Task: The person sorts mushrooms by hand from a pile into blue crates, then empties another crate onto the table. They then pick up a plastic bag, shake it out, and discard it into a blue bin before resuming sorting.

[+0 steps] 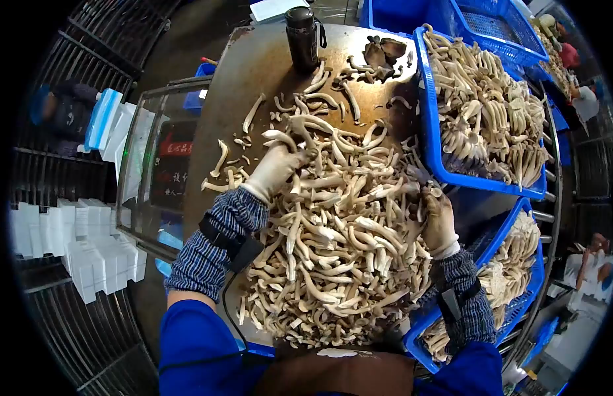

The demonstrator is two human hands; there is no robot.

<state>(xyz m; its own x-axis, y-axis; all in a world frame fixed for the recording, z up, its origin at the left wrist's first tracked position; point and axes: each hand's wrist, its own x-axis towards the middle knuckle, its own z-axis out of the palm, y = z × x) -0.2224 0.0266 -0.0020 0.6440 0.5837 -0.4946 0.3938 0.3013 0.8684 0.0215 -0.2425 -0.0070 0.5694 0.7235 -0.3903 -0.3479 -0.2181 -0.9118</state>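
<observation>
A large heap of long-stemmed mushrooms covers the middle and near part of the metal table. My left hand, in a white glove, is at the heap's far left side, its fingers closed around a few mushrooms whose ends stick out beyond it. On the right edge of the heap is my right hand, also gloved, with fingers curled around a mushroom whose pale end shows at the fingertips. Beside that hand stands a blue crate filled with mushrooms laid in bundles.
A second blue crate with mushrooms stands at the near right. At the back are a dark flask, loose mushroom pieces and dark scraps. Another blue crate sits at the far right. White foam boxes are stacked at left.
</observation>
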